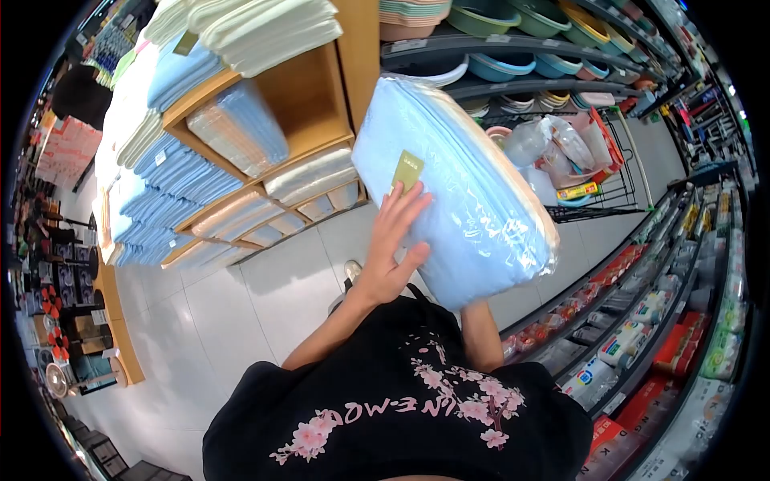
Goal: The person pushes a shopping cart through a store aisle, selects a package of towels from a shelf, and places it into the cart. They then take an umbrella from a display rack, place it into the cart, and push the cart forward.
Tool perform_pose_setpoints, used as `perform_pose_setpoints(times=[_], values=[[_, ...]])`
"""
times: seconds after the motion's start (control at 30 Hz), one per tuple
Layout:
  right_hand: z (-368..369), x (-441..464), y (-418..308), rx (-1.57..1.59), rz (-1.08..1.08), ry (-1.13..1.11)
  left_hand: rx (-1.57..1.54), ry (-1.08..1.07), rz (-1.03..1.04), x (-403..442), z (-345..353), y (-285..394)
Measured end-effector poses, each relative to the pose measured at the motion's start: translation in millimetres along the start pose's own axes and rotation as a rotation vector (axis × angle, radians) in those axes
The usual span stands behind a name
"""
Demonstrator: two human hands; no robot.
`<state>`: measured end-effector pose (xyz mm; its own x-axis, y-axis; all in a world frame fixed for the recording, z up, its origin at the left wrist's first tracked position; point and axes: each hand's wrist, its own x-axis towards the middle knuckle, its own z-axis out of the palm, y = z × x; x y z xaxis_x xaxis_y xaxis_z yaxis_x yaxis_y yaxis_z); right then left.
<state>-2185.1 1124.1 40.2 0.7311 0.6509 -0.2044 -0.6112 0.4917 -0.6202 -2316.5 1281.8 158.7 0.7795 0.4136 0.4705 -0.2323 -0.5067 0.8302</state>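
Note:
A bulky pack of light blue and peach towels (473,216) in clear plastic wrap is held up at a tilt in front of my chest. My left hand (395,240) lies against its blue face, fingers stretched out, the fingertips at a small olive-gold label (407,170). Behind the lower edge of the pack goes my right forearm (481,333). My right hand is hidden there, bearing the pack from behind or beneath; its fingers do not show.
At the left, a wooden shelf unit (313,120) carries stacked towels (172,188) and wrapped packs (241,128). Plastic basins (485,18) line the shelves ahead. A shopping cart (630,160) with bagged goods stands ahead right. Packed goods fill the right shelf (634,329). Tiled floor (233,305) lies below.

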Motion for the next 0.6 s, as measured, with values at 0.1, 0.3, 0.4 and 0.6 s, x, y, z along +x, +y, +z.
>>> perform_pose_setpoints(times=[0.1,0.3,0.4,0.6], values=[[-36.6,-28.5,-34.4,-0.016,-0.011,0.001,-0.228,-0.022,-0.058,-5.2,28.4,16.9],[-19.6,-25.7,-145.9,-0.200,-0.184,-0.340,-0.654,-0.074,-0.408,-7.9,67.7,11.4],[-35.3,-33.1,-173.0,-0.659,-0.319,-0.310,-0.669,-0.029,-0.501,-7.1,97.5,15.9],[-32.4,-52.7,-194.0,-0.950,-0.462,-0.293,-0.680,-0.071,-0.556,-10.2,115.3,-3.6]])
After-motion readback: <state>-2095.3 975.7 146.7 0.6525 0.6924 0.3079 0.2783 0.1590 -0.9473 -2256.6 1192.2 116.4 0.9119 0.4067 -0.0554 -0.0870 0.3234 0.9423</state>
